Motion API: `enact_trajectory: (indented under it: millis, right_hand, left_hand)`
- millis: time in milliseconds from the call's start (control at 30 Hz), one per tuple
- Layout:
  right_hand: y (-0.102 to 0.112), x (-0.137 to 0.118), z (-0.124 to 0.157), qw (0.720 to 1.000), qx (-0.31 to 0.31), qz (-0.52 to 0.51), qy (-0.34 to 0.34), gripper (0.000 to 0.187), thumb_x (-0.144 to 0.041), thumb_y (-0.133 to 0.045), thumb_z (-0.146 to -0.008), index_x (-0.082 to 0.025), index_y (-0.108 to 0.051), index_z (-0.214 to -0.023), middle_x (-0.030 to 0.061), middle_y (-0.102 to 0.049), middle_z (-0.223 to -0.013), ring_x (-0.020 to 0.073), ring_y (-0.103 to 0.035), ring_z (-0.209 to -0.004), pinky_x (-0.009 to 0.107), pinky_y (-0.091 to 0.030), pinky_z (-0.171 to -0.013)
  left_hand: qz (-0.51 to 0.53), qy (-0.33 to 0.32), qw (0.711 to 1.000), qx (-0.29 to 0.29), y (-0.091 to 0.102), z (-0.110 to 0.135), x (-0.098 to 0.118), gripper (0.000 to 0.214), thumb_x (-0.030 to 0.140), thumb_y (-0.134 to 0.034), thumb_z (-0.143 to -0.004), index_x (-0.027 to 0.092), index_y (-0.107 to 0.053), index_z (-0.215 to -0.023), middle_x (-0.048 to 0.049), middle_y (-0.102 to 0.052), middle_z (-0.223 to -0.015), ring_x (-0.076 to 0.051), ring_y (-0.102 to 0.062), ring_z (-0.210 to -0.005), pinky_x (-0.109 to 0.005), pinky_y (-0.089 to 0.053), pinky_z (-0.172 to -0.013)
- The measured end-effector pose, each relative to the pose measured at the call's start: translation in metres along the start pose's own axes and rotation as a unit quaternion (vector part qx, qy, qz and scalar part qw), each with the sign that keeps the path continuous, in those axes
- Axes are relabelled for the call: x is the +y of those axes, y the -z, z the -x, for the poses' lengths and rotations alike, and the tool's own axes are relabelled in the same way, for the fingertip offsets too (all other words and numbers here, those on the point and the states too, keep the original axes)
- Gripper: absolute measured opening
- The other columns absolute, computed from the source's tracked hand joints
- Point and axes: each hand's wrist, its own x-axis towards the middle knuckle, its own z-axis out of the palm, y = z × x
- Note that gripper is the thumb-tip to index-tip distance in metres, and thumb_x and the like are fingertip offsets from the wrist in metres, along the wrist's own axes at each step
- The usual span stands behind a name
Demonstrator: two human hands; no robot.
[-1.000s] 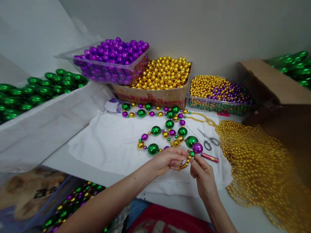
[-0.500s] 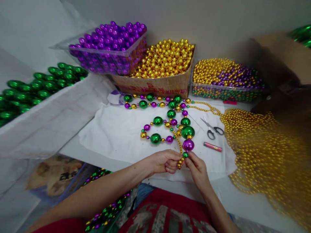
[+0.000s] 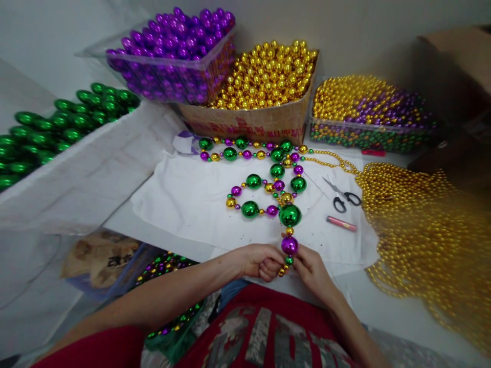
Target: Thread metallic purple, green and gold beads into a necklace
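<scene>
My left hand point(image 3: 262, 260) and my right hand point(image 3: 312, 270) meet at the near edge of a white cloth point(image 3: 192, 204), both pinched on the end of a bead strand point(image 3: 286, 266). Just above my fingers sit a small green bead, a purple ball point(image 3: 289, 245) and a large green ball point(image 3: 290, 215) on that strand. The rest of the necklace point(image 3: 264, 189), in green, purple and gold, lies coiled on the cloth beyond.
At the back stand a tub of purple balls point(image 3: 176, 51), a cardboard box of gold balls point(image 3: 264, 76) and a tub of small mixed beads point(image 3: 368, 112). Green balls point(image 3: 57, 128) fill a tray at left. Scissors point(image 3: 341, 197), a red lighter point(image 3: 341, 224) and gold strands point(image 3: 422, 230) lie at right.
Both hands have drawn toward my body, pulling the strand's end taut so the purple and large green balls now line up straight. The view has tilted down.
</scene>
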Motion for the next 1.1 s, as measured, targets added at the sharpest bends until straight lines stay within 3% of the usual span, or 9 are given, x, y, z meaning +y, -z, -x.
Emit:
enact_trajectory:
  millis: [233, 367, 467, 600, 700, 767, 833, 933, 1100]
  right_hand:
    - [-0.003, 0.007, -0.006, 0.999, -0.031, 0.030, -0.008, 0.034, -0.018, -0.051, -0.085, -0.024, -0.058, -0.118, 0.0048, -0.065, -0.098, 0.0198, -0.058, -0.089, 0.032, -0.044, -0.082]
    - [0.013, 0.006, -0.004, 0.999, -0.023, 0.043, -0.016, 0.032, -0.013, -0.049, -0.084, -0.024, -0.062, -0.112, 0.0034, -0.066, -0.098, 0.0179, -0.060, -0.090, 0.031, -0.047, -0.081]
    - [0.035, -0.006, -0.001, 0.997, 0.019, 0.071, -0.020, 0.032, -0.014, -0.045, -0.087, -0.023, -0.061, -0.113, 0.0045, -0.065, -0.098, 0.0177, -0.060, -0.088, 0.031, -0.048, -0.076]
    - [0.046, -0.036, -0.012, 0.986, 0.082, 0.143, 0.018, 0.031, -0.018, -0.048, -0.089, -0.025, -0.060, -0.116, 0.0057, -0.062, -0.106, 0.0210, -0.053, -0.100, 0.040, -0.039, -0.091]
    - [0.033, -0.053, -0.032, 0.971, 0.017, 0.215, 0.105, 0.034, -0.016, -0.042, -0.092, -0.024, -0.057, -0.121, 0.0064, -0.061, -0.115, 0.0217, -0.048, -0.112, 0.041, -0.036, -0.096]
    - [0.024, -0.060, -0.044, 0.960, -0.028, 0.244, 0.130, 0.034, -0.015, -0.039, -0.092, -0.023, -0.058, -0.120, 0.0067, -0.064, -0.110, 0.0214, -0.051, -0.109, 0.040, -0.038, -0.093]
    - [0.020, -0.066, -0.048, 0.954, -0.037, 0.269, 0.126, 0.032, -0.014, -0.040, -0.092, -0.023, -0.061, -0.115, 0.0073, -0.066, -0.096, 0.0216, -0.055, -0.095, 0.039, -0.039, -0.087]
    - [0.017, -0.073, -0.041, 0.954, -0.025, 0.290, 0.073, 0.029, -0.018, -0.042, -0.092, -0.023, -0.063, -0.112, 0.0057, -0.063, -0.075, 0.0202, -0.055, -0.074, 0.036, -0.040, -0.074]
    - [0.001, -0.068, -0.030, 0.981, 0.042, 0.191, -0.003, 0.029, -0.033, -0.051, -0.090, -0.025, -0.061, -0.116, 0.0073, -0.059, -0.091, 0.0220, -0.053, -0.086, 0.034, -0.040, -0.074]
  left_hand:
    - [-0.040, -0.004, 0.990, 0.132, -0.004, -0.002, -0.012, 0.035, 0.024, -0.058, -0.055, 0.021, -0.025, -0.046, 0.0104, -0.018, -0.036, -0.003, -0.010, -0.035, -0.021, -0.006, -0.039]
    - [-0.161, -0.112, 0.946, 0.259, -0.011, 0.000, -0.013, 0.012, 0.019, -0.056, -0.058, 0.017, -0.044, -0.055, 0.0098, -0.030, -0.041, -0.004, -0.019, -0.037, -0.020, -0.013, -0.041]
    - [-0.351, -0.180, 0.844, 0.363, -0.014, 0.007, -0.011, 0.009, 0.021, -0.053, -0.068, 0.016, -0.052, -0.060, 0.0055, -0.045, -0.049, -0.007, -0.037, -0.045, -0.020, -0.024, -0.047]
    - [-0.634, -0.192, 0.607, 0.440, -0.019, 0.023, -0.007, 0.015, 0.020, -0.048, -0.078, 0.018, -0.058, -0.069, 0.0023, -0.054, -0.055, -0.010, -0.046, -0.051, -0.022, -0.026, -0.051]
    - [-0.753, -0.217, 0.449, 0.430, -0.028, 0.039, 0.001, 0.017, 0.021, -0.045, -0.083, 0.018, -0.059, -0.074, 0.0000, -0.056, -0.057, -0.013, -0.049, -0.054, -0.023, -0.030, -0.054]
    - [-0.786, -0.250, 0.383, 0.416, -0.035, 0.052, 0.010, 0.018, 0.020, -0.043, -0.085, 0.018, -0.058, -0.075, -0.0015, -0.057, -0.058, -0.015, -0.050, -0.057, -0.025, -0.034, -0.058]
    - [-0.789, -0.288, 0.364, 0.402, -0.042, 0.065, 0.020, 0.023, 0.020, -0.041, -0.087, 0.019, -0.059, -0.073, -0.0026, -0.056, -0.059, -0.015, -0.049, -0.058, -0.027, -0.035, -0.061]
    - [-0.760, -0.335, 0.401, 0.387, -0.046, 0.079, 0.028, 0.028, 0.022, -0.038, -0.090, 0.021, -0.061, -0.074, -0.0040, -0.056, -0.060, -0.016, -0.047, -0.060, -0.028, -0.035, -0.064]
    - [-0.712, -0.367, 0.456, 0.389, -0.026, 0.071, 0.014, 0.026, 0.025, -0.040, -0.089, 0.021, -0.064, -0.081, -0.0058, -0.057, -0.062, -0.017, -0.046, -0.061, -0.029, -0.032, -0.064]
